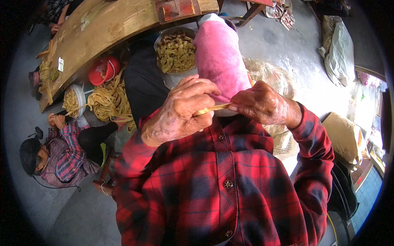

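Observation:
A thin, pale yellow-tan strip (218,107) runs between my hands in front of my chest. My left hand (180,110) has its fingers curled over a yellowish folded part at one end. My right hand (264,106) pinches the other end between thumb and bent fingers. Just beyond both hands a pink cloth (215,55) covers my knee. A metal bowl (188,72) heaped with short, folded yellowish pieces (174,51) sits to the left of the cloth.
A curved wooden table (102,22) spans the upper left. Below it are a red bucket (95,71), loose strips (108,98) and a white pail (80,92). A co-worker (61,160) sits at left. Sacks (342,135) lie at right; another pale bag (336,53) is behind.

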